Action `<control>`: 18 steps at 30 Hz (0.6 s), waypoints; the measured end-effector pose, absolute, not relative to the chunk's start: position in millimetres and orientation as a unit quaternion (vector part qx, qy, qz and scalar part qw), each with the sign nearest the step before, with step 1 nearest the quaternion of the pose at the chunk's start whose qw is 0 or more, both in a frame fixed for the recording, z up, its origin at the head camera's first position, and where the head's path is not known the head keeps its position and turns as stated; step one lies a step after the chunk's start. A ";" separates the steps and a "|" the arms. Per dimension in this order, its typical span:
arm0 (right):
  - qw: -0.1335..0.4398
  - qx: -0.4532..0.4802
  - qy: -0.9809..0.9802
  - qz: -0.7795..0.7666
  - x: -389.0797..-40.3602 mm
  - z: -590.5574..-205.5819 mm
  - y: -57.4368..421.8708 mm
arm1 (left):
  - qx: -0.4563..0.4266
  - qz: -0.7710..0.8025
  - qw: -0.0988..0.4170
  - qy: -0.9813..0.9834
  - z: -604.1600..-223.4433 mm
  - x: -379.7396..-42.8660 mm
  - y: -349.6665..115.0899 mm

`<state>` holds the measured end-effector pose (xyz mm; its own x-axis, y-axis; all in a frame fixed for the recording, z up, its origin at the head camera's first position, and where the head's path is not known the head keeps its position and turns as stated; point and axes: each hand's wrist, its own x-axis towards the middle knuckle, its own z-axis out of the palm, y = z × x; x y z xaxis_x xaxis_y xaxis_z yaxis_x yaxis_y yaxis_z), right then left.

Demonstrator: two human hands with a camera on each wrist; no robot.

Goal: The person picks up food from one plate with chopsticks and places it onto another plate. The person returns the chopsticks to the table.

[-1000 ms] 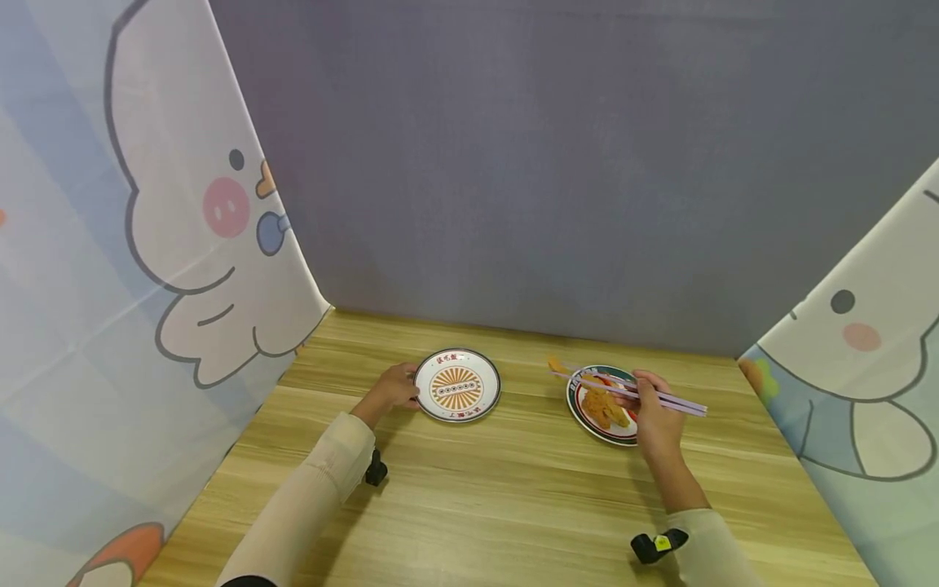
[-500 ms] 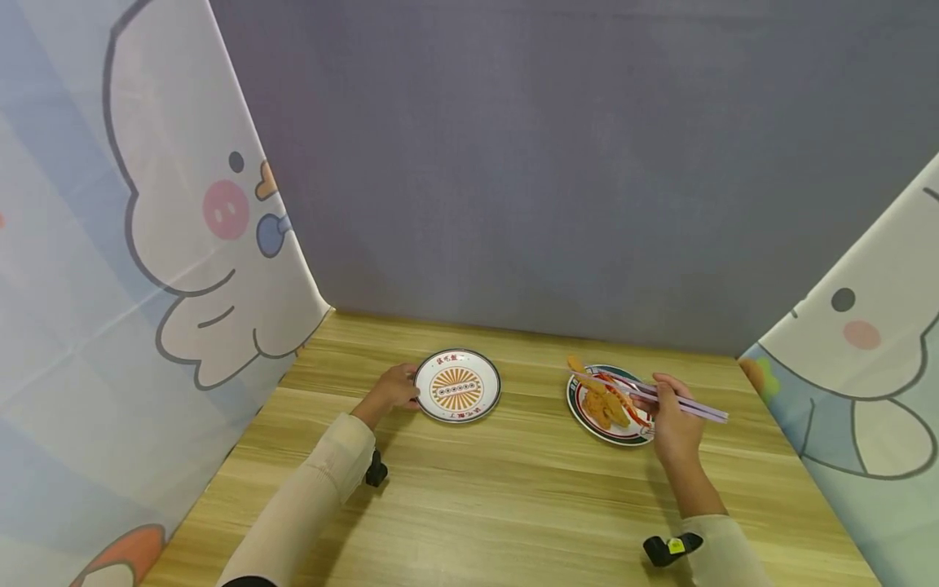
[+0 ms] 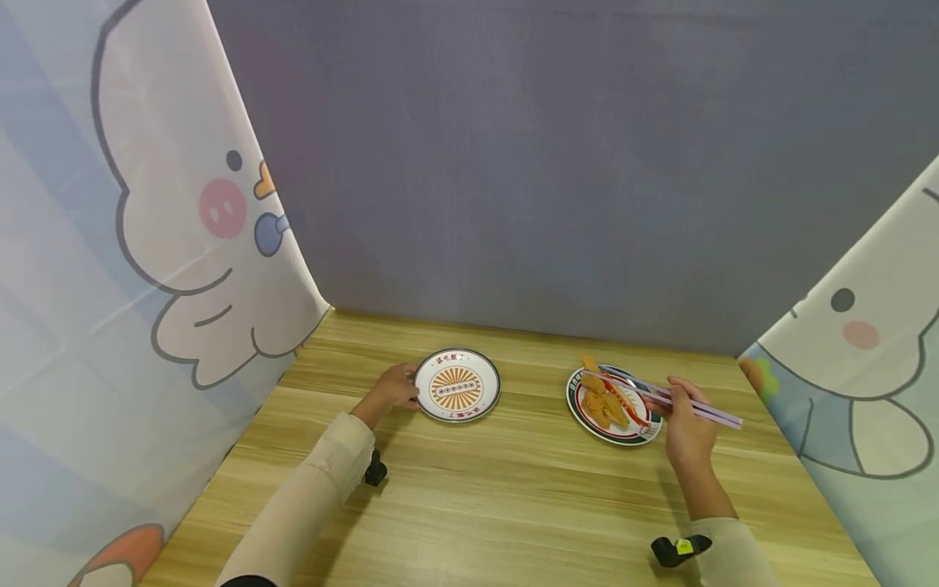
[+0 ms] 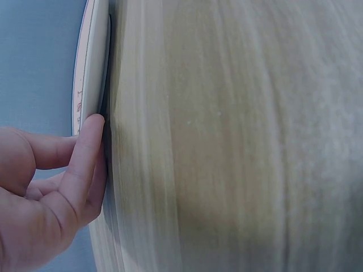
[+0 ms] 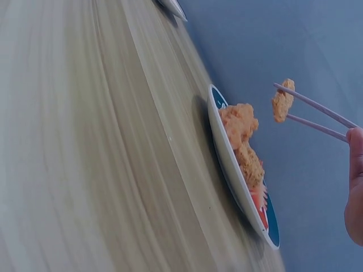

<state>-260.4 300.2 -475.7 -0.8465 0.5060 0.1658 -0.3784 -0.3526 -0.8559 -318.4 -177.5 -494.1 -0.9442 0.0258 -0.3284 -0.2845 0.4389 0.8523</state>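
My left hand (image 3: 397, 387) pinches the left edge of a white plate (image 3: 478, 402) printed with an orange sunburst. In the left wrist view, its fingertips (image 4: 93, 126) lie against the plate's rim (image 4: 93, 62). My right hand (image 3: 689, 430) holds lilac chopsticks (image 3: 715, 414), whose tips grip a golden fried piece (image 5: 282, 102). That piece hangs above the far left part of a green-rimmed plate (image 5: 229, 175). Other fried chicken pieces (image 3: 603, 408) lie on this plate, with a red strip (image 3: 632, 408) beside them.
Both plates stand on a wood-grain table (image 3: 513, 505), with bare table between them. A grey cloth wall (image 3: 513, 179) rises behind the far edge. Cartoon-printed cloths (image 3: 220, 326) hang at the left and right.
My right hand has moved to the right with the chopsticks, bringing the fried piece from beyond the green-rimmed plate's left side to over its edge. The left hand and its plate stay put.
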 end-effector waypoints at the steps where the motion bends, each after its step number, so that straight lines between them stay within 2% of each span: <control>1: 0.271 -0.063 -0.503 0.819 -260.3 -476.1 301.3 | -0.078 0.525 0.148 0.835 -494.4 -318.5 -177.7; 18: 0.319 -0.070 -0.487 0.810 -261.3 -488.5 321.3 | -0.078 0.535 0.149 0.828 -496.1 -319.7 -179.3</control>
<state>-261.3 321.3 -488.5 -0.7865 0.5852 0.1974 -0.4489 -0.3222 -0.8335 -319.7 -179.3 -496.1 -0.9433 0.0296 -0.3307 -0.2892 0.4161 0.8621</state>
